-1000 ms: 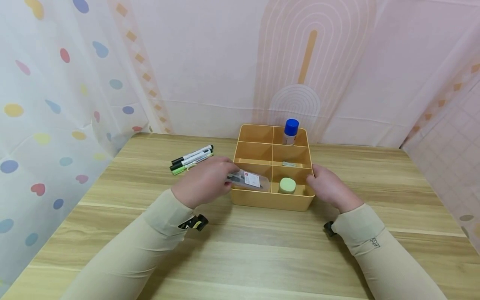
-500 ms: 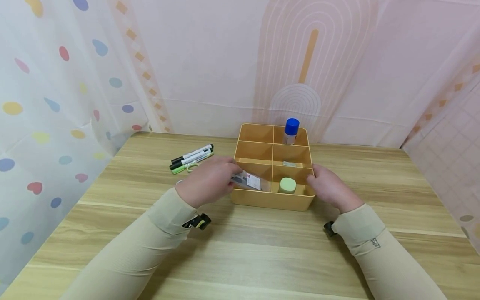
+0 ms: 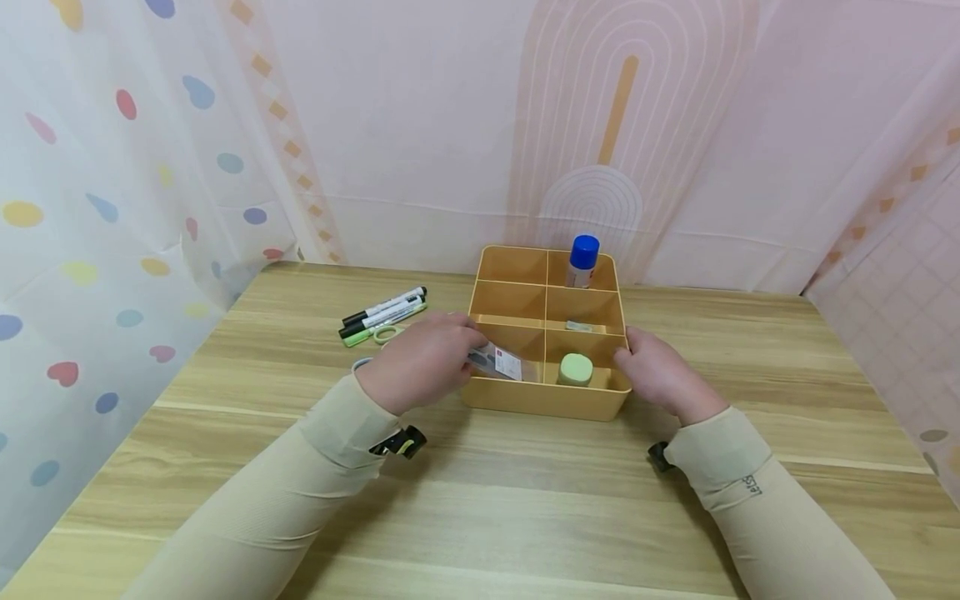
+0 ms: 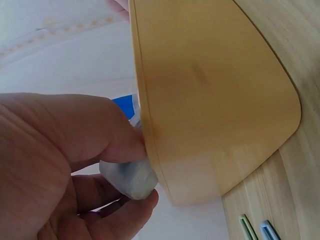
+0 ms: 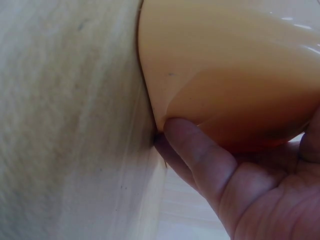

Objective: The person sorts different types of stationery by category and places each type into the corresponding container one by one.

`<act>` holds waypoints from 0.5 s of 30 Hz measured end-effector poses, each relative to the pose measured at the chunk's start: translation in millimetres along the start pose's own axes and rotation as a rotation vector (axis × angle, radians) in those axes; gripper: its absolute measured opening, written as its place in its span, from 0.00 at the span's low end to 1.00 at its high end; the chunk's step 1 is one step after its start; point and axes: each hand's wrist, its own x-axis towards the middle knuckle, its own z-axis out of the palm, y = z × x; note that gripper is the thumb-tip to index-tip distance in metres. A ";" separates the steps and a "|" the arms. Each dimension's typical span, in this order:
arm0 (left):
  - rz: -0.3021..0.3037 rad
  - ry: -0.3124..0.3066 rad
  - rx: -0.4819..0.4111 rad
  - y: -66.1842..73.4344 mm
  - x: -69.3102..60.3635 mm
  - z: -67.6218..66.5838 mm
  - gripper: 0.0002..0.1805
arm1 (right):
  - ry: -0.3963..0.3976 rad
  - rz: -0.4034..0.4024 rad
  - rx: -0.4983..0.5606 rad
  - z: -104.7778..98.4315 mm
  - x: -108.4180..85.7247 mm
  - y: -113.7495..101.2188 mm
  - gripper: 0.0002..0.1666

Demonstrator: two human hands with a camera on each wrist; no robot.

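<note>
My left hand (image 3: 423,360) pinches a clear plastic pack (image 3: 507,364) with a white label and dark contents. The pack tilts down into the front left compartment of a tan divided organizer (image 3: 543,402). In the left wrist view, thumb and fingers close on the rounded end of the pack (image 4: 130,179) beside the rim. What the pack contains cannot be made out. My right hand (image 3: 663,375) grips the organizer's right side, its fingers against the outer wall (image 5: 210,85) in the right wrist view.
A blue-capped stick (image 3: 583,260) stands in the back right compartment. A small pale item (image 3: 579,327) lies in the middle right one, a light green block (image 3: 575,369) in the front right. Several pens (image 3: 384,317) and a pale green ring-shaped handle (image 3: 386,334) lie left on the table.
My left hand has shifted slightly right, bringing the plastic pack deeper into the front left compartment. More of the ring-shaped handle shows behind it. The right hand stays at the organizer's side.
</note>
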 end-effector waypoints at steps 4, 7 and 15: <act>-0.008 -0.004 -0.008 0.5 0.5 0.2 0.12 | -0.005 0.002 0.005 0.0 0.4 0.6 0.33; -0.019 -0.010 -0.023 0.7 0.8 0.5 0.13 | -0.009 0.005 0.009 0.1 0.7 0.9 0.33; -0.039 -0.017 -0.067 1.5 0.3 1.7 0.15 | 0.011 -0.008 0.000 0.6 0.2 2.1 0.32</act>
